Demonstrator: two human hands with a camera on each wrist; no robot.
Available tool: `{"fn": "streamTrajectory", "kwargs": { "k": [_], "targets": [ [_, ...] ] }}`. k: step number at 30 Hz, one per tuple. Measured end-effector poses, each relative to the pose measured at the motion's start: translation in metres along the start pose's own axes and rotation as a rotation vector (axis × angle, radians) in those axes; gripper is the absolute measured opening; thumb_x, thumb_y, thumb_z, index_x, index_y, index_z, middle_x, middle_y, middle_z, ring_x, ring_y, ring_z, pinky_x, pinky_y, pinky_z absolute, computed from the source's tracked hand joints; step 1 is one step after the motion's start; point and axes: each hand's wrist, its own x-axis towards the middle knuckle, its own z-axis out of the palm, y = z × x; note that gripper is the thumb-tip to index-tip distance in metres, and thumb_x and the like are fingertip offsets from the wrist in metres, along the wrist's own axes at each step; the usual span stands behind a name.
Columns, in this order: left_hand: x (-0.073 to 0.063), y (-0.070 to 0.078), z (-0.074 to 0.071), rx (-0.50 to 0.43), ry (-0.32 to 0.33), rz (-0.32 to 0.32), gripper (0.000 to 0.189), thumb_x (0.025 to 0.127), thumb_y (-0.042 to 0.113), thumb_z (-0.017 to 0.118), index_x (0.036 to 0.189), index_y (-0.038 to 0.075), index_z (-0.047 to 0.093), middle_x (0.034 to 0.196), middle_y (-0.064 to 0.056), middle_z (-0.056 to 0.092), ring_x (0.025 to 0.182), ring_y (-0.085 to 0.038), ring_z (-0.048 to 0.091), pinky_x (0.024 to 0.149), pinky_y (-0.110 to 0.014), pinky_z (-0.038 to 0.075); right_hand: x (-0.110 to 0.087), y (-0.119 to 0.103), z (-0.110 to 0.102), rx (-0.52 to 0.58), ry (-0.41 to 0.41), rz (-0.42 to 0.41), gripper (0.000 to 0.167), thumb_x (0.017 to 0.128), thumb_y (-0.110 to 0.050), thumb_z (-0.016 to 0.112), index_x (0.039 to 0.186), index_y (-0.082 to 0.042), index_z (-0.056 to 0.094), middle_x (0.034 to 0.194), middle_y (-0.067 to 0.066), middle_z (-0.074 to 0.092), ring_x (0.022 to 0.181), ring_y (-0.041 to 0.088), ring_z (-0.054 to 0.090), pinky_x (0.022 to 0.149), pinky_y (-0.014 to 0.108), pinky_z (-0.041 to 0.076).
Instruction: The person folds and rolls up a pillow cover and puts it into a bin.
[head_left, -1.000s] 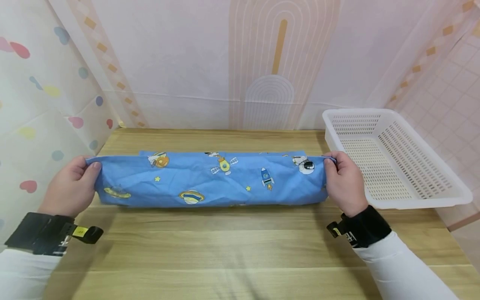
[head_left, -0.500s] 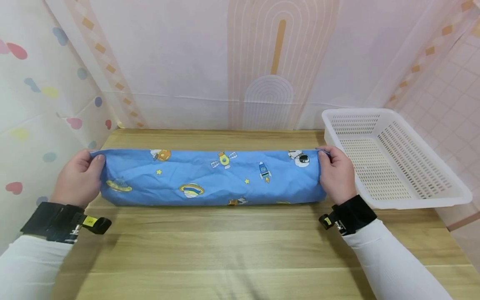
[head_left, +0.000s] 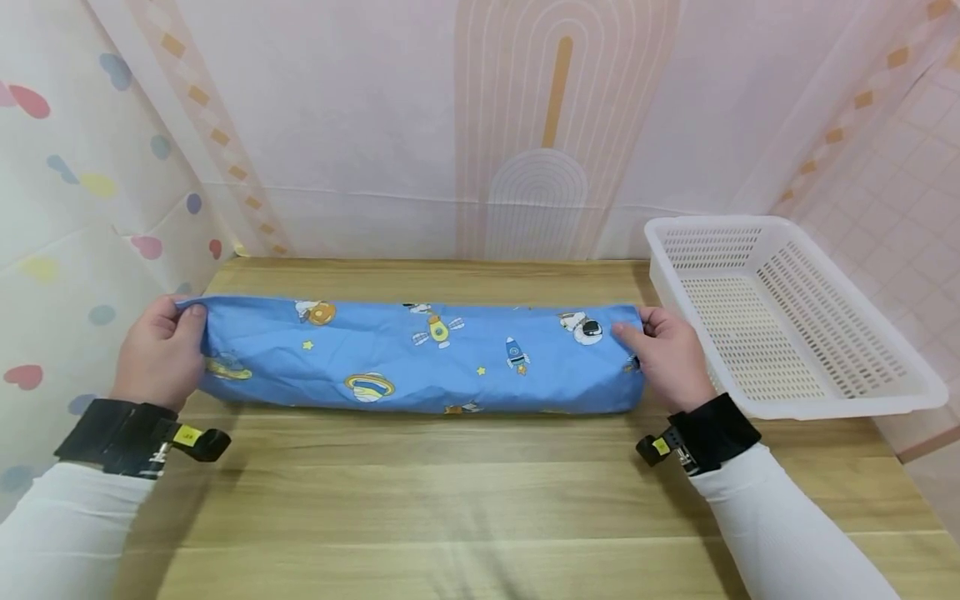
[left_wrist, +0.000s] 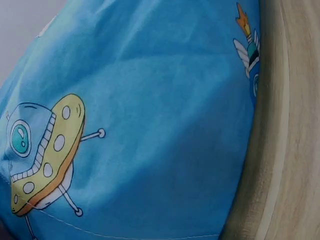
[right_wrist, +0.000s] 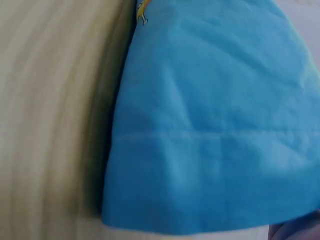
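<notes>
A blue cloth (head_left: 420, 358) printed with rockets, planets and astronauts is folded into a long band across the wooden table. My left hand (head_left: 160, 354) pinches its upper left corner between thumb and fingers. At the other end my right hand (head_left: 670, 354) holds the upper right corner, thumb lying on the front and fingers behind. The front fold hangs close over the table. In the left wrist view the cloth (left_wrist: 150, 120) shows a yellow flying saucer. A stitched hem crosses the cloth (right_wrist: 210, 165) in the right wrist view.
A white plastic basket (head_left: 832, 406) with slotted sides stands at the right, just beyond my right hand. The wooden table (head_left: 420, 500) meets a patterned backdrop (head_left: 375, 125) at its rear and on both sides.
Both hands have moved inward, slackening the cloth a little. My right thumb has slid farther onto its front. The strip of cloth behind the top edge has mostly gone from view.
</notes>
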Motion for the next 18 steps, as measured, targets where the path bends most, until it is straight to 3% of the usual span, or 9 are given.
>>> {"fn": "streamTrajectory", "kwargs": {
  "k": [3,11,18],
  "targets": [
    [0.000,-0.002,0.001,-0.009,0.013,-0.017,0.017,0.112,0.042,0.041,0.104,0.037,0.055,0.074,0.010,0.047,0.077,-0.012,0.045,0.061,-0.027,0.037,0.000,0.003,-0.002,-0.012,-0.003,-0.001,0.034,0.101,-0.014,0.070,0.123,0.011,0.066,0.086,-0.015,0.066,0.076,0.000,0.060,0.067,0.016,0.051],
    [0.008,0.003,0.004,0.031,0.010,-0.061,0.037,0.111,0.048,0.039,0.113,0.016,0.058,0.073,0.004,0.043,0.077,-0.017,0.044,0.063,-0.032,0.034,0.006,0.001,0.007,-0.040,0.113,-0.004,0.029,0.105,-0.024,0.066,0.118,0.002,0.070,0.080,-0.009,0.057,0.071,0.007,0.052,0.063,0.019,0.043],
    [0.019,0.006,0.009,0.049,-0.012,-0.092,0.051,0.109,0.057,0.034,0.111,0.011,0.055,0.072,-0.003,0.042,0.072,-0.023,0.047,0.058,-0.036,0.036,0.016,0.004,0.018,-0.006,0.192,-0.001,0.026,0.106,-0.020,0.064,0.121,0.000,0.072,0.079,-0.010,0.059,0.073,0.008,0.050,0.063,0.020,0.040]
  ]
}}
